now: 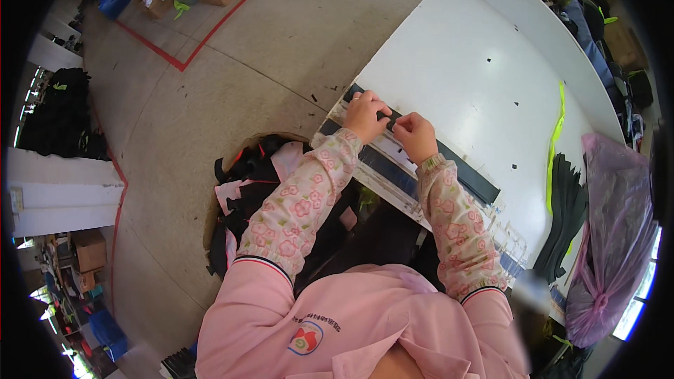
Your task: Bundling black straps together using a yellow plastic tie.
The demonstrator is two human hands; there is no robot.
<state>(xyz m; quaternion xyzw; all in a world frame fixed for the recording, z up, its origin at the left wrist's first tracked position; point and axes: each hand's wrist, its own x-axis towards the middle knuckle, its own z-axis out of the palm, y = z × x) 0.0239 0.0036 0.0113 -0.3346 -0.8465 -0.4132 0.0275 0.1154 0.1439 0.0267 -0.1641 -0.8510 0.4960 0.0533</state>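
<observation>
Black strip (472, 177) | both hands (365, 118) (417, 137) curled, pinching it | pink shirt (246, 319): round logo (305, 338), dark lettering (321, 324)

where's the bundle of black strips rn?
Head view, right side: the bundle of black strips lies on the white table, between the neon-yellow strip and the purple plastic bag.

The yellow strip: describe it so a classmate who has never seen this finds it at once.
Find the white table, then the black strips near its right side. Beside them, reaching farther up the picture, lies the yellow strip: neon, not black.
</observation>
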